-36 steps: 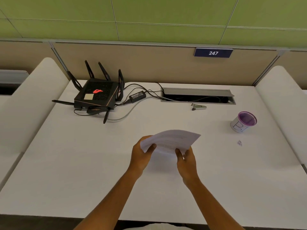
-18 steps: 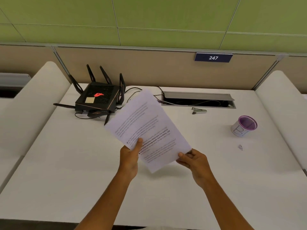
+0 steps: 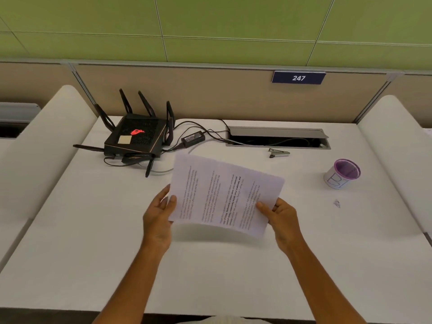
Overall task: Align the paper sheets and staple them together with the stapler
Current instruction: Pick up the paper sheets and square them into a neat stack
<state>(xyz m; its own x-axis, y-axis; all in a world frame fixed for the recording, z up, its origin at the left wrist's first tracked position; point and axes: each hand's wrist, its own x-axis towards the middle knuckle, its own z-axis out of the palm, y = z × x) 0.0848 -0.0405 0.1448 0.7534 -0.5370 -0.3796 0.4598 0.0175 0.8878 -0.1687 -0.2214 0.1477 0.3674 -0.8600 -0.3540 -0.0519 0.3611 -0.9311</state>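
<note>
The printed paper sheets (image 3: 224, 195) are held above the white desk (image 3: 93, 242), turned sideways so the text lines run away from me. My left hand (image 3: 159, 218) grips their left edge with the thumb on top. My right hand (image 3: 280, 218) pinches the right lower corner. A small grey stapler (image 3: 279, 153) lies on the desk beyond the sheets, just in front of the cable slot, apart from both hands.
A black router (image 3: 135, 139) with several antennas, its power brick (image 3: 192, 138) and cables sit at the back left. An open cable slot (image 3: 278, 137) runs along the back. A purple-rimmed paper cup (image 3: 342, 174) stands at the right, a tiny scrap (image 3: 336, 203) near it.
The sheets went from a flat edge-on hold to upright, then rotated clockwise into a sideways hold. My hands moved apart to the two short edges.
</note>
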